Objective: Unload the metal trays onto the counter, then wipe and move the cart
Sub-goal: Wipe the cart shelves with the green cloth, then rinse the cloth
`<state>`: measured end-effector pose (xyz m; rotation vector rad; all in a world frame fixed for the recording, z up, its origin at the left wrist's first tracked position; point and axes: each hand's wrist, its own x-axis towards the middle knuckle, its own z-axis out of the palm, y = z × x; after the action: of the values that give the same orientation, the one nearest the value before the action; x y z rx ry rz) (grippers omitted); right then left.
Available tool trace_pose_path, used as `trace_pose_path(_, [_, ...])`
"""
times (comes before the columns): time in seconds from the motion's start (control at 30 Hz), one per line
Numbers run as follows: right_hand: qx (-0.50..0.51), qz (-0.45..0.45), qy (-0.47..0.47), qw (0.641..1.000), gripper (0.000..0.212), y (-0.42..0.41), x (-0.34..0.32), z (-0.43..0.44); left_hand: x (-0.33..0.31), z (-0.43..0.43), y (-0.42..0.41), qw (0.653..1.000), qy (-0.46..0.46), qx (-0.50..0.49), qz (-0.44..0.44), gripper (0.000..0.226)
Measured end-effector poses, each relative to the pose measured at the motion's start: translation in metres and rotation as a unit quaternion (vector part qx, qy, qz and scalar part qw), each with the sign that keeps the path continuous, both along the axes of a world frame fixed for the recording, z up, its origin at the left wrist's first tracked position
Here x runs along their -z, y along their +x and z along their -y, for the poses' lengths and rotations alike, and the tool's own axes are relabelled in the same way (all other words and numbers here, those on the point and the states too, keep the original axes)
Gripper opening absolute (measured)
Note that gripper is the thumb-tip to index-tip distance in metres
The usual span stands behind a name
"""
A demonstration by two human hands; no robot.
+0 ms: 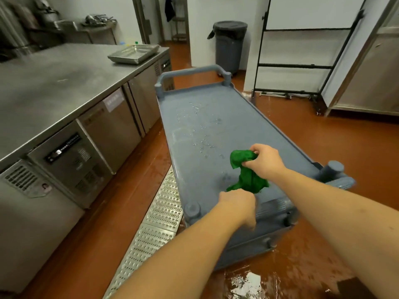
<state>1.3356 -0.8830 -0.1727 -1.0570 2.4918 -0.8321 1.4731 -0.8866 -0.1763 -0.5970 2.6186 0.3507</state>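
Observation:
A grey-blue plastic cart [216, 108] stands lengthwise before me, its top shelf wet with water drops. A green cloth [246, 171] hangs bunched over the near end of the shelf. My right hand [266, 162] grips the cloth's upper part. My left hand [238, 205] holds its lower end, fingers curled under and partly hidden. Metal trays [133, 53], stacked, sit on the far end of the steel counter [54, 83] to the left.
The counter runs along the cart's left side with a narrow gap. A metal floor grate [155, 225] lies beside the cart. A grey bin [230, 44] stands beyond the cart handle, a black rack [302, 65] at right. The red floor is wet and shiny.

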Motion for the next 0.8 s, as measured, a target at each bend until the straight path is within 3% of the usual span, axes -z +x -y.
trace_pose_path(0.1, [-0.023,0.018,0.007,1.000,0.025,0.017,-0.005,0.005,-0.009,0.014,0.023,0.988,-0.034,0.014,0.147,0.060])
trace_pose_path(0.17, [-0.039,0.023,0.013,0.999,0.028,0.029,-0.008,0.008,-0.019,0.024,0.035,0.974,-0.010,-0.017,0.227,0.085])
trace_pose_path(0.23, [-0.058,0.018,0.017,0.998,0.027,0.040,-0.011,0.010,-0.025,0.023,0.041,0.979,0.041,-0.017,0.198,0.095])
trace_pose_path(0.3, [-0.066,0.013,0.016,0.998,0.027,0.050,-0.014,0.011,-0.022,-0.001,0.042,0.996,0.063,0.019,0.068,0.087])
trace_pose_path(0.37, [-0.066,0.022,0.014,0.997,0.029,0.059,-0.014,0.010,-0.009,-0.036,0.040,0.998,0.032,0.062,-0.008,0.069])
trace_pose_path(0.47, [-0.071,0.021,0.018,0.997,0.032,0.071,-0.013,0.007,0.006,-0.055,0.049,0.996,-0.018,0.081,-0.038,0.031])
trace_pose_path(0.53, [-0.075,0.015,0.020,0.997,0.032,0.081,-0.009,0.006,0.002,-0.046,0.065,0.997,-0.014,0.067,-0.028,0.022])
trace_pose_path(0.67, [-0.120,0.031,0.042,0.991,0.031,0.109,0.003,0.012,-0.016,-0.026,0.102,0.998,0.038,0.005,0.052,0.043])
trace_pose_path(0.8, [-0.183,0.038,0.058,0.981,0.035,0.143,0.016,0.029,-0.028,-0.011,0.148,0.977,0.117,-0.134,0.120,0.079])
